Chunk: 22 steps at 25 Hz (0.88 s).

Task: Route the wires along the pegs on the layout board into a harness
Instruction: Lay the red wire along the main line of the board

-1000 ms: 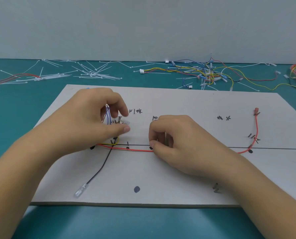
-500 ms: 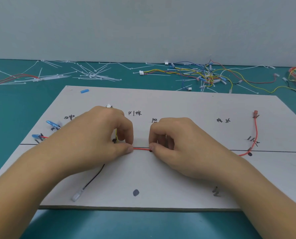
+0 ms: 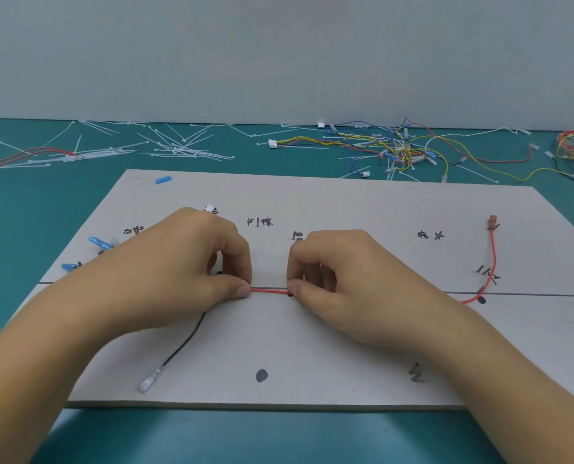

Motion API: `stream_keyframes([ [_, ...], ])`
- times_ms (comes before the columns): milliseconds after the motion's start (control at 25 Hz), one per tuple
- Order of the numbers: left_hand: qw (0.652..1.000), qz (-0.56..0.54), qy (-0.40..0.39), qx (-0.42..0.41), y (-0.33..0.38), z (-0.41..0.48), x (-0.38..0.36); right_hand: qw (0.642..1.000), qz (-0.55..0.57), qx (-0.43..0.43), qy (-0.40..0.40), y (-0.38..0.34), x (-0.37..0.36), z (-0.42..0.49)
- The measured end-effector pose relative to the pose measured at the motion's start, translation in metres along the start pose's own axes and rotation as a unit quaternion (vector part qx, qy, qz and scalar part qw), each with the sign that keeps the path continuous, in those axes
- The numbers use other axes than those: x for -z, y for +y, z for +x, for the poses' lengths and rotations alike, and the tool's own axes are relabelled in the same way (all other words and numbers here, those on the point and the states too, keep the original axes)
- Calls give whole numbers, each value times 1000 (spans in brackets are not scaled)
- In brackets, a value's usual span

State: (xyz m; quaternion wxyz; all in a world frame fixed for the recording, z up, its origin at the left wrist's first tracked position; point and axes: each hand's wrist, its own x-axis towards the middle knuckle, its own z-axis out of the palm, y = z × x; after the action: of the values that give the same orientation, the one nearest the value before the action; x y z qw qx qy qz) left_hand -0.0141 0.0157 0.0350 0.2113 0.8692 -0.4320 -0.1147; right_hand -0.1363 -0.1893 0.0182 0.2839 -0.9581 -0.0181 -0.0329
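Observation:
A grey layout board with small pegs, black marks and a drawn line lies on the teal table. A red wire runs along that line; its far end curves up on the right to a red terminal. My left hand pinches the red wire between thumb and forefinger at the board's middle. My right hand pinches the same wire a short way to the right. A black wire leads from under my left hand down to a clear terminal. Blue terminals lie at the left.
Loose white cable ties are scattered on the table behind the board. A tangle of coloured wires lies at the back right. A red wire bundle lies at the back left. A small blue sleeve lies on the board's far left corner.
My left hand came down from the white connector near the upper pegs to the drawn line and now pinches the red wire close to my right hand, which stayed put.

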Motion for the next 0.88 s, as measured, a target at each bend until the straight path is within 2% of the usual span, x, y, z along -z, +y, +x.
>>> stream_keyframes([
  [400,998,42,36,-26,4,2,-8,1000,-4,-5,10,-3,0,1],
  [640,991,105,73,-39,6,-1,-14,996,-67,13,50,-10,-5,3],
  [880,987,97,96,-87,7,-1,-15,997,-75,23,20,-9,5,3],
])
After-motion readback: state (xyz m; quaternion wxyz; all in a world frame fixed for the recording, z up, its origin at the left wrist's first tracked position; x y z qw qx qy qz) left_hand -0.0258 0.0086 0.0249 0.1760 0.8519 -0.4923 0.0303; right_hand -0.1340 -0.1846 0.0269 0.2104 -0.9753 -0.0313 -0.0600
